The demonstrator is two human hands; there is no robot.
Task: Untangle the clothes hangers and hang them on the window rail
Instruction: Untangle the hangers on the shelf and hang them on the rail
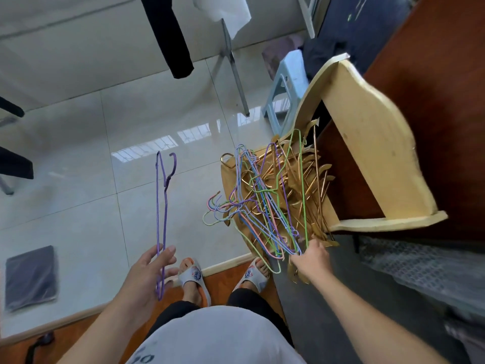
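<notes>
Head view shows your left hand [147,274] loosely gripping one freed purple hanger [162,219] held aside, clear of the tangled hangers [273,206] beside the wooden chair [367,143], where your right hand [312,260] grasps their lower ends to work another loose.

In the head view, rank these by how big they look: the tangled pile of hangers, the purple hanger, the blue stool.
1. Tangled pile of hangers, largest.
2. Purple hanger in the left hand: long but thin.
3. Blue stool, smallest here, though farther away and partly hidden, so unsure.
</notes>
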